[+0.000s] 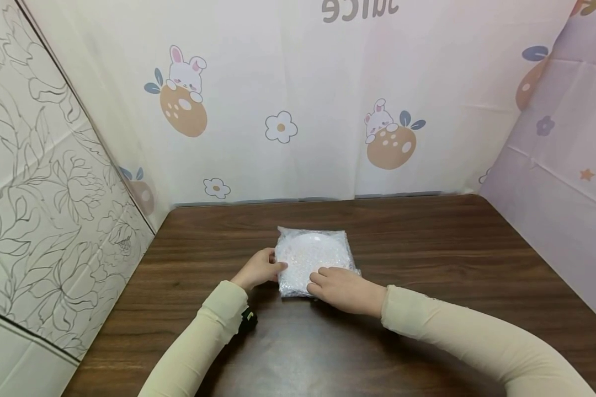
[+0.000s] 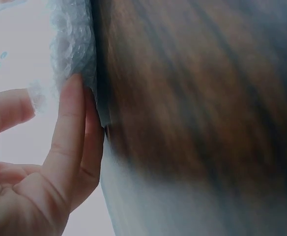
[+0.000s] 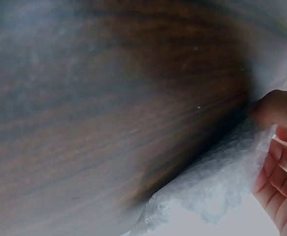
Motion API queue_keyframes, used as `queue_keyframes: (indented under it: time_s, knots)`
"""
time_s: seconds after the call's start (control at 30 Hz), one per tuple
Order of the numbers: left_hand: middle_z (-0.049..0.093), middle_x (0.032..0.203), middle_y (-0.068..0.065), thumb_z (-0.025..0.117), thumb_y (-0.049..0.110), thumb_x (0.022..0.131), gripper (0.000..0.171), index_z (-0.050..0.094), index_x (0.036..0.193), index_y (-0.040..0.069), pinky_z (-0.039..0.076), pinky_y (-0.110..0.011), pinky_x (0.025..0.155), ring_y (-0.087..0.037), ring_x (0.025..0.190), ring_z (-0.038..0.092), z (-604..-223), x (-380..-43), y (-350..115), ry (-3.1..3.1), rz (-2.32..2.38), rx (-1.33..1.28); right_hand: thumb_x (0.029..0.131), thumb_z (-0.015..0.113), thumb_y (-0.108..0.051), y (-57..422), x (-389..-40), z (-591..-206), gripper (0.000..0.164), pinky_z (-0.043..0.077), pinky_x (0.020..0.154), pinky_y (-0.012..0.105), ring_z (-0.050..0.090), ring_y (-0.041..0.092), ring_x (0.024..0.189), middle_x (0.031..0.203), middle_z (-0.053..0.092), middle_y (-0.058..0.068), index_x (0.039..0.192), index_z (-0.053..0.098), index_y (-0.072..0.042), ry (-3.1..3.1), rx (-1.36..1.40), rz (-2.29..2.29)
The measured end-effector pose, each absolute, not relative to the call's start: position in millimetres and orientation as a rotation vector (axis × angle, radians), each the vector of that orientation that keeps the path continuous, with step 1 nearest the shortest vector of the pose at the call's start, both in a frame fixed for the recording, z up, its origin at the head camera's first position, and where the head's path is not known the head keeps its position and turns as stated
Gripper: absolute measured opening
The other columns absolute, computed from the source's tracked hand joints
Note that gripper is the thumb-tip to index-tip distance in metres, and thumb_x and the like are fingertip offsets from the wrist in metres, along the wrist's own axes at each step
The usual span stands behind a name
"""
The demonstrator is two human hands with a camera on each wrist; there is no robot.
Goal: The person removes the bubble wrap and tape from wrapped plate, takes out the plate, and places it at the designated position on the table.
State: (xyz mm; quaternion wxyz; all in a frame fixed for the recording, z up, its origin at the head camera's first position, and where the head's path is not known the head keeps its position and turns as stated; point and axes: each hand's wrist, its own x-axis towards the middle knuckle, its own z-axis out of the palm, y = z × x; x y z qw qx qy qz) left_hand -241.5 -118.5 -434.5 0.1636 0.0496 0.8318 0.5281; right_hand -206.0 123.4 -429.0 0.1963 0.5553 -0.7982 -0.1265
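Observation:
A flat package of clear bubble wrap (image 1: 310, 251) lies on the table, and a round white shape like a plate shows through it. At its left edge my left hand (image 1: 260, 269) pinches the wrap, thumb on top and fingers along the side. In the left wrist view the fingertips of the left hand (image 2: 60, 152) press against the bubbly side (image 2: 74, 39). My right hand (image 1: 345, 289) grips the package's front edge near the right, fingers over the top. The right wrist view has the right hand's thumb (image 3: 276, 108) low at the wrap's edge (image 3: 207, 172).
The dark wood table (image 1: 427, 237) reaches back to a curtain (image 1: 318, 66) printed with rabbits and fruit. A flower-patterned panel (image 1: 54, 165) stands along the left side. A small black thing (image 1: 249, 321) shows beside the left wrist.

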Motion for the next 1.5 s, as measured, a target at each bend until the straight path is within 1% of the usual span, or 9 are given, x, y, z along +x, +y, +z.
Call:
queue_keyframes:
  time_s: [0.27, 0.43, 0.63, 0.77, 0.9, 1.07, 1.37, 1.5]
  knots:
    - [0.060, 0.110, -0.019, 0.062, 0.012, 0.095, 0.054, 0.042, 0.139, -0.011, 0.061, -0.033, 0.074, -0.019, 0.084, 0.068, -432.7, -240.5, -118.5, 2.389, 1.486, 0.130, 0.092, 0.061, -0.016, 123.4, -208.5, -432.0, 0.011, 0.044, 0.059, 0.023, 0.050, 0.012, 0.069, 0.078, 0.053, -0.005, 0.084, 0.054, -0.017, -2.104, 1.556, -0.327]
    - [0.059, 0.113, -0.021, 0.062, 0.012, 0.095, 0.056, 0.040, 0.141, -0.011, 0.060, -0.033, 0.074, -0.019, 0.084, 0.069, -432.7, -240.8, -118.3, 2.389, 1.485, 0.132, 0.088, 0.064, -0.015, 123.8, -209.3, -433.2, 0.014, 0.044, 0.057, 0.023, 0.051, 0.012, 0.066, 0.075, 0.052, -0.005, 0.079, 0.054, -0.017, -2.067, 1.552, -0.261]
    - [0.059, 0.116, -0.022, 0.062, 0.012, 0.094, 0.057, 0.039, 0.141, -0.011, 0.060, -0.034, 0.073, -0.020, 0.084, 0.070, -433.7, -241.6, -118.5, 2.388, 1.485, 0.137, 0.083, 0.070, -0.019, 126.0, -209.0, -431.2, 0.013, 0.047, 0.060, 0.023, 0.052, 0.013, 0.068, 0.076, 0.054, -0.005, 0.081, 0.057, -0.016, -2.077, 1.562, -0.214]
    - [0.059, 0.116, -0.022, 0.062, 0.012, 0.095, 0.057, 0.038, 0.141, -0.012, 0.061, -0.034, 0.074, -0.021, 0.086, 0.070, -435.3, -242.8, -118.6, 2.377, 1.492, 0.143, 0.082, 0.072, -0.018, 127.9, -210.0, -431.7, 0.015, 0.047, 0.062, 0.023, 0.053, 0.012, 0.069, 0.077, 0.055, -0.005, 0.080, 0.058, -0.016, -2.069, 1.586, -0.176]
    - [0.058, 0.113, -0.021, 0.062, 0.011, 0.094, 0.057, 0.039, 0.141, -0.012, 0.061, -0.034, 0.074, -0.020, 0.084, 0.070, -435.8, -243.0, -119.1, 2.371, 1.496, 0.149, 0.083, 0.073, -0.017, 129.5, -209.3, -431.6, 0.016, 0.048, 0.063, 0.023, 0.053, 0.012, 0.070, 0.079, 0.056, -0.006, 0.079, 0.058, -0.016, -2.070, 1.604, -0.164]
    - [0.059, 0.107, -0.020, 0.062, 0.009, 0.094, 0.055, 0.039, 0.139, -0.013, 0.061, -0.035, 0.074, -0.019, 0.082, 0.069, -436.7, -242.6, -119.2, 2.357, 1.521, 0.158, 0.084, 0.072, -0.016, 130.0, -207.5, -430.7, 0.016, 0.047, 0.061, 0.022, 0.053, 0.011, 0.070, 0.079, 0.056, -0.006, 0.078, 0.058, -0.017, -2.087, 1.613, -0.154]
    - [0.060, 0.106, -0.020, 0.061, 0.008, 0.095, 0.056, 0.038, 0.142, -0.010, 0.061, -0.035, 0.073, -0.021, 0.084, 0.068, -435.0, -240.5, -118.9, 2.375, 1.487, 0.177, 0.084, 0.074, -0.016, 131.3, -207.3, -429.2, 0.015, 0.048, 0.060, 0.020, 0.054, 0.008, 0.071, 0.078, 0.055, -0.007, 0.079, 0.059, -0.017, -2.140, 1.602, -0.030]
    - [0.062, 0.105, -0.019, 0.061, 0.009, 0.095, 0.054, 0.039, 0.141, -0.009, 0.061, -0.034, 0.072, -0.019, 0.083, 0.068, -434.3, -240.0, -118.0, 2.391, 1.482, 0.174, 0.084, 0.074, -0.015, 132.0, -208.0, -429.2, 0.015, 0.048, 0.060, 0.020, 0.055, 0.008, 0.071, 0.077, 0.054, -0.007, 0.081, 0.060, -0.016, -2.170, 1.593, 0.015]
